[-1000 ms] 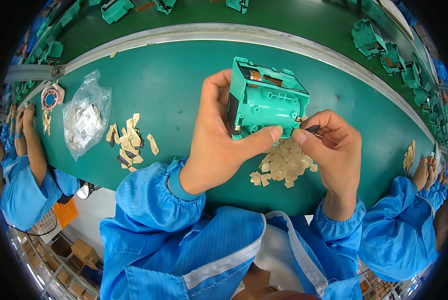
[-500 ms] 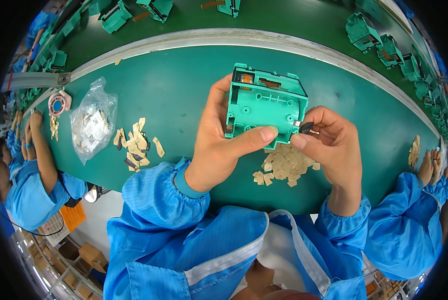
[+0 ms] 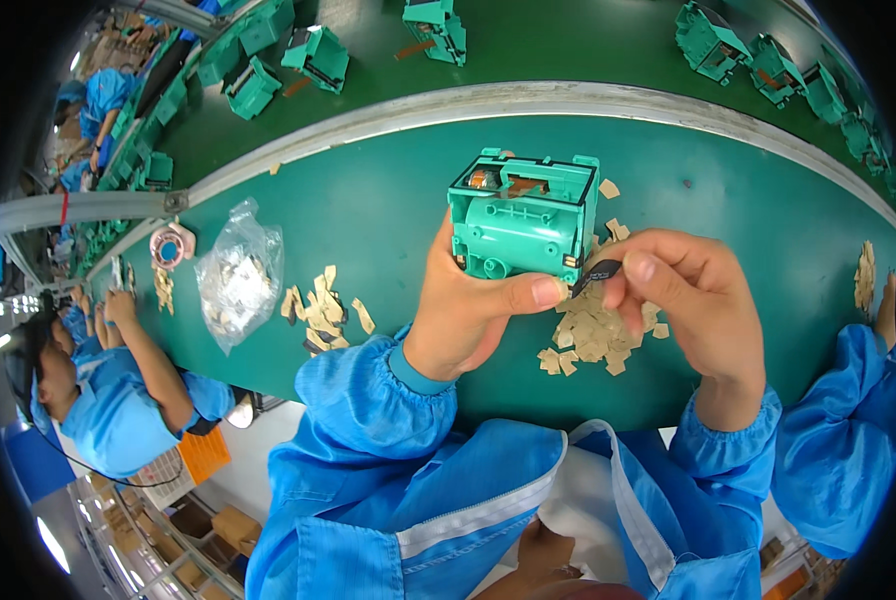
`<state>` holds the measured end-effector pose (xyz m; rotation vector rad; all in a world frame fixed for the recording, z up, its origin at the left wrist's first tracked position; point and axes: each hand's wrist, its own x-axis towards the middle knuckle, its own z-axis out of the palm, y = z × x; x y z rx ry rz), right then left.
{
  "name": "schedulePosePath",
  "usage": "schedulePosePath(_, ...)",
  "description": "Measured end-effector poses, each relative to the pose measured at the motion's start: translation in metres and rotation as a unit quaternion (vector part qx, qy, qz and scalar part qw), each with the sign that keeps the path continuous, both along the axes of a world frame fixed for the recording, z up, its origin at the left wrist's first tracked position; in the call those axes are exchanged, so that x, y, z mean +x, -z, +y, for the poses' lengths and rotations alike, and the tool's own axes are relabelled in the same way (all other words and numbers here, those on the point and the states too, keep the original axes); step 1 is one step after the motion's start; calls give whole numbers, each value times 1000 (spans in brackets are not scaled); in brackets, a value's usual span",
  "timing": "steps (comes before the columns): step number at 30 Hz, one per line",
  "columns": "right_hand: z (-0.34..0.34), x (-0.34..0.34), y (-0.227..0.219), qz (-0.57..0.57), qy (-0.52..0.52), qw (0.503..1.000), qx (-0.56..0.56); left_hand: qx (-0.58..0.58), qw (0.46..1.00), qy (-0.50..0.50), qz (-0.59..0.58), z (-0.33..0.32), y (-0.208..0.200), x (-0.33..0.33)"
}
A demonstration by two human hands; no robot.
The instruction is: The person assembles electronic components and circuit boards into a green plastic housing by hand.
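Observation:
A green plastic housing (image 3: 516, 228) with an open top and a rounded inner wall is held above the table. My left hand (image 3: 460, 318) is closed round its left and near side, the thumb lying along the lower edge. Inside the housing's top, a copper-orange part (image 3: 483, 180) shows. At the lower right corner, a small dark strip (image 3: 596, 273) reaches from my right hand (image 3: 696, 298) to the housing beside my left thumb. The right fingers pinch its outer end. Whether the strip is fixed to the housing, I cannot tell. Below lies a pile of beige paper-like pieces (image 3: 590, 335).
On the left of the green table are a smaller scatter of beige and dark pieces (image 3: 320, 308), a clear plastic bag (image 3: 236, 285) and a tape roll (image 3: 172, 246). Beyond a metal rail (image 3: 508, 102), several green housings (image 3: 316, 58) stand. Co-workers' blue sleeves (image 3: 836, 440) are at both sides.
The view has shifted. The housing has turned slightly and moved left over the table. My right fingers have drawn away from its corner, and more of the dark strip shows.

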<state>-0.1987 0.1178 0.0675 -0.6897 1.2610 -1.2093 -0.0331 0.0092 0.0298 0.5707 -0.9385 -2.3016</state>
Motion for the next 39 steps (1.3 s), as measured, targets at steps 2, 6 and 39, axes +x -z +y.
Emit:
schedulePosePath(2,3,-5,-7,-13,-5,1000,10,-14,1000,11,-18,0,1,1)
schedulePosePath(6,10,0,-23,150,142,978,-28,-54,998,5,-11,-1,-1,2)
schedulePosePath(39,-19,43,23,329,200,878,-284,59,994,69,56,1,24,14)
